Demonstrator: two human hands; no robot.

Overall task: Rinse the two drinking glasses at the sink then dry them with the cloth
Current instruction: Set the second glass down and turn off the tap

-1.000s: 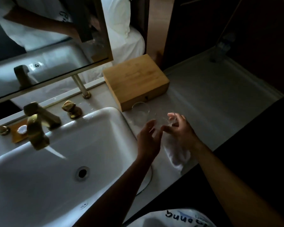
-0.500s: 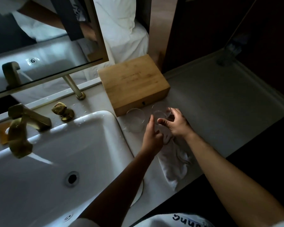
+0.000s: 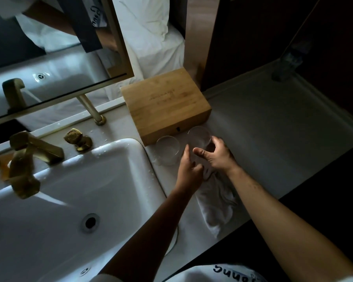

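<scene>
Two clear drinking glasses stand on the white counter in front of a wooden box. The left glass (image 3: 167, 150) stands free. My right hand (image 3: 217, 156) curls around the near right side of the right glass (image 3: 198, 136), thumb and fingers on its wall. My left hand (image 3: 189, 170) hovers between the glasses with its forefinger stretched out and the other fingers loosely bent, holding nothing. A crumpled white cloth (image 3: 214, 204) lies on the counter under and behind both hands. The white sink (image 3: 114, 163) is to the left.
A brass tap (image 3: 27, 159) and a brass handle (image 3: 76, 138) stand behind the basin, and a thin stream runs from the spout. The wooden box (image 3: 165, 104) sits against the back edge. A mirror (image 3: 49, 64) on a brass post stands above the tap. The counter's front edge is close to the cloth.
My right hand carried the second glass away from the cloth and set it down beside the first glass by the box. My left hand followed it forward.
</scene>
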